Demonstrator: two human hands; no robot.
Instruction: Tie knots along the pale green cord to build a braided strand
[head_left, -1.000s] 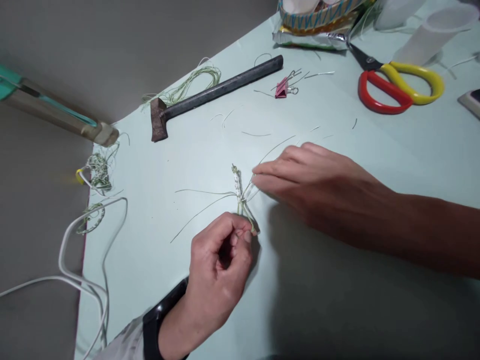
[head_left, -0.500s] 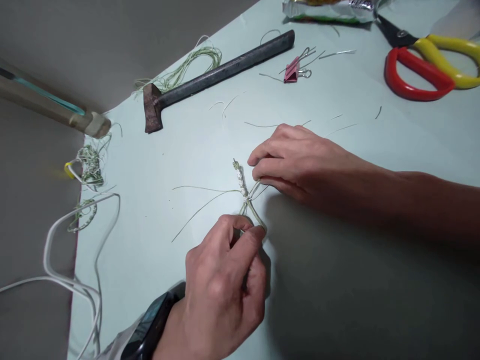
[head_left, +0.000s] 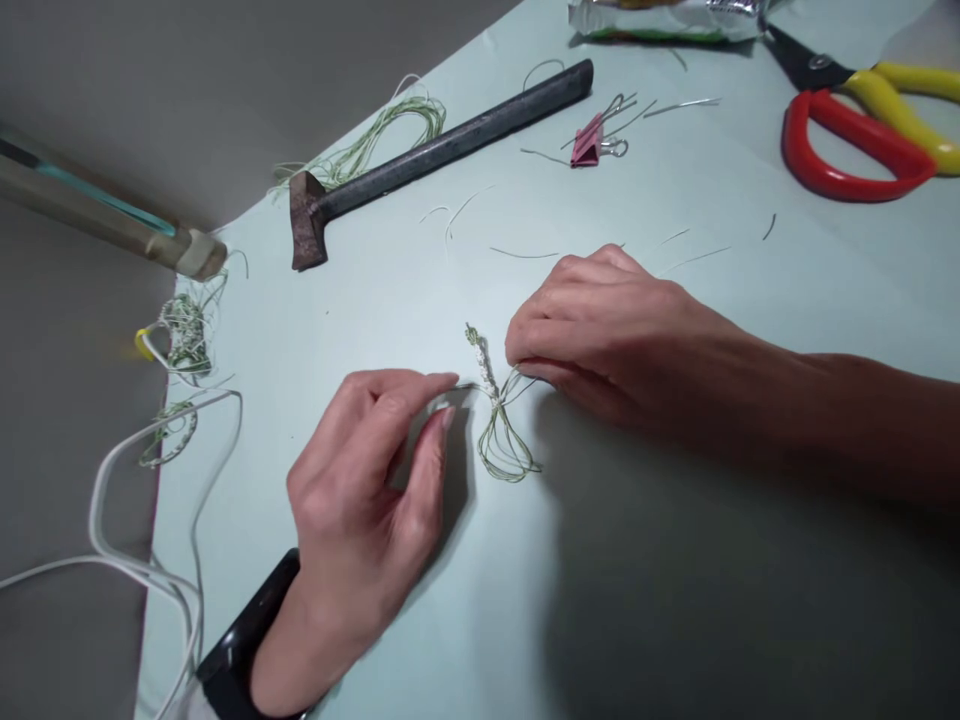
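A small braided cord piece [head_left: 486,365], pale green and white, lies on the table between my hands. Its lower end spreads into several thin green loops [head_left: 504,450] that rest on the surface. To its left, my left hand [head_left: 367,480] has thumb and index finger apart, the index tip by a thin strand that comes out of the braid. On the other side, my right hand [head_left: 592,320] is closed, its fingertips pinching the thin cords that run out to the right; the exact grip is partly hidden.
Above lie a hammer [head_left: 442,145], a coil of green cord [head_left: 405,120], a pink binder clip [head_left: 587,145], red-and-yellow scissors [head_left: 847,130] and a wrapper [head_left: 667,22]. White cable [head_left: 97,480] and tangled cord [head_left: 184,330] sit along the left edge.
My left hand has let go of the lower loops and moved up and left to the left-hand strands, its fingers now apart. My right hand stays at the right-hand cords, fingers more bunched.
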